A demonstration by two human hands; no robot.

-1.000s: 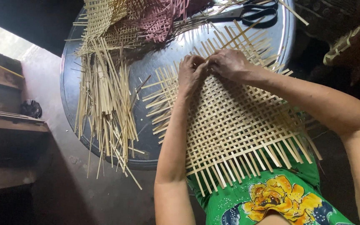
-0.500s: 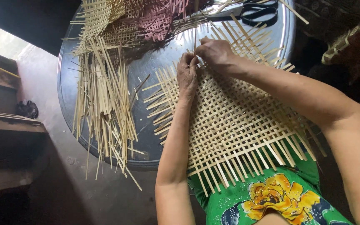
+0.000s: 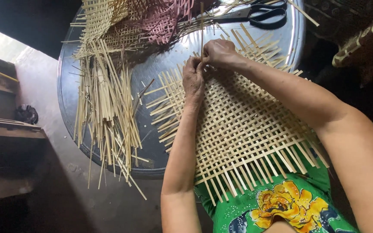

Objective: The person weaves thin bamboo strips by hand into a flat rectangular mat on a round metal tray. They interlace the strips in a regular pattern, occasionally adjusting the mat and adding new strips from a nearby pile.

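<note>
A big round metal tray (image 3: 87, 142) sits on the floor. A flat woven mat (image 3: 242, 129) of pale bamboo strips lies across its 4 o'clock side and reaches down onto the person's green flowered lap (image 3: 281, 207).

A loose pile of pale strips (image 3: 104, 108) lies on the tray at 9 o'clock from the mat. Finished woven pieces (image 3: 104, 26), some pale and some pink, sit at the tray's 12 o'clock edge. Black scissors (image 3: 260, 13) lie at 1 o'clock.

Both hands meet at the far edge of the mat, at its 12 o'clock side. The left hand (image 3: 193, 80) lies flat on the weave with its fingers curled at the edge. The right hand (image 3: 219, 51) is bunched up, and its fingers pinch one thin strip (image 3: 202, 26) that stands almost straight up.

To do this step well, I think the left hand should press the weave down so it does not slide. The right hand should guide the strip over one strip and under the next, then push it snug against its neighbour. Pulling too hard could bend or snap it.

Some things are hard to see. The fingertips hide each other, so I cannot tell if the left hand also holds the strip. The strip's bottom end is hidden behind the hands. The arms cover part of the mat. The scissors and the woven pieces are cut off at the top. The corners at 11 o'clock and 2 o'clock are too dark to make out.
</note>
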